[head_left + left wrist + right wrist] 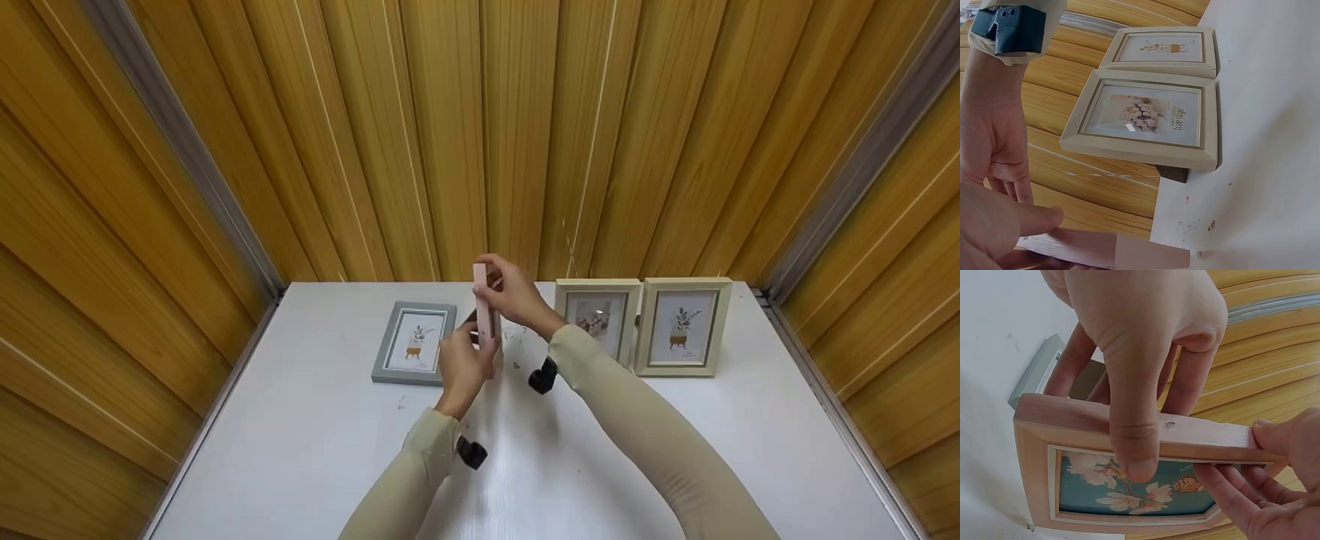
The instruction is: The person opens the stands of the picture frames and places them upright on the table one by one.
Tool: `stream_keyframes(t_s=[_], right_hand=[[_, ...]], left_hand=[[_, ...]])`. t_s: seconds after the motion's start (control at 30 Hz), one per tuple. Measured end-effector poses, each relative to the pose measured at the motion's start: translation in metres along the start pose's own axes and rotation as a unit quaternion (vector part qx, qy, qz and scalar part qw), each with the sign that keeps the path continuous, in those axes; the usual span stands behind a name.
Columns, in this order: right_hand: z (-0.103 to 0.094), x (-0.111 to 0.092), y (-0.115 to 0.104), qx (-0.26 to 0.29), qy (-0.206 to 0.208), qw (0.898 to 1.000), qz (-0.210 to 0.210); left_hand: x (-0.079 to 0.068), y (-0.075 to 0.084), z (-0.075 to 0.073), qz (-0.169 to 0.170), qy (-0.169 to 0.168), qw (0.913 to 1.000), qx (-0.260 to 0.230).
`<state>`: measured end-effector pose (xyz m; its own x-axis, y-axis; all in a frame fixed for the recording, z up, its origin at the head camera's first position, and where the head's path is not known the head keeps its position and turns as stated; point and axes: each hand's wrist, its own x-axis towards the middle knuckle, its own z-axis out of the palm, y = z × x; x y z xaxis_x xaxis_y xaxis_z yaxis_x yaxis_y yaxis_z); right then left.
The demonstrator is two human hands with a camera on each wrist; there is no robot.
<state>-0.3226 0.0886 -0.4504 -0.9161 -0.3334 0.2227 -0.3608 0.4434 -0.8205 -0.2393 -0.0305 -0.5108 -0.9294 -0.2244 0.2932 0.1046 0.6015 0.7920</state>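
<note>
Yellow-brown boards (pixel 517 150) make the wall behind a white table (pixel 300 465). At the middle of the table, 2 hands hold 1 pink frame (pixel 484 319). The left hand (pixel 466 367) grips the low end. Its thumb lies on the picture side and its fingers go behind, so the gap between them is just as wide as the frame is thick. The right hand (pixel 517 296) pinches the top end, with its thumb on the thin side and bent fingers on the front.

The pink frame's long side runs up and down, a bit tipped, and its front faces the person's right. Its picture (pixel 1081 495) has pale flowers and an orange butterfly on blue-green.

A grey-green frame (pixel 405 377) is near the left hand. On the right, 2 cream frames stand side by side: 1 with a bunch of flowers (pixel 600 285) and 1 with a plant (pixel 675 284).

From the head, only the pink frame's thin edge is easy to see. The left thumb covers some of the picture. The right wrist view cuts off part of the right hand. I can't tell if the low end touches the table.
</note>
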Motion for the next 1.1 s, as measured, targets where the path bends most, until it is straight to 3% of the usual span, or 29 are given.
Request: stream_keyframes(t_s=[0.17,0.57,0.77,0.93,1.1], right_hand=[[-0.001,0.000,0.000,0.005,-0.014,1.000,-0.005],[-0.010,-0.009,0.028,-0.033,-0.002,0.999,-0.008],[-0.009,-0.018,0.040,-0.055,-0.005,0.998,0.002],[-0.007,-0.024,0.048,-0.070,0.001,0.997,0.017],[-0.004,-0.030,0.056,-0.077,0.004,0.997,0.031]], left_hand=[[0.002,-0.005,-0.001,0.005,0.009,0.9998,-0.015],[0.004,-0.020,-0.010,-0.049,-0.020,0.9971,-0.055],[0.005,-0.031,-0.014,-0.030,-0.027,0.9956,-0.085],[0.007,-0.039,-0.019,-0.054,-0.055,0.9867,-0.143],[0.008,-0.048,-0.026,-0.099,-0.099,0.9666,-0.214]])
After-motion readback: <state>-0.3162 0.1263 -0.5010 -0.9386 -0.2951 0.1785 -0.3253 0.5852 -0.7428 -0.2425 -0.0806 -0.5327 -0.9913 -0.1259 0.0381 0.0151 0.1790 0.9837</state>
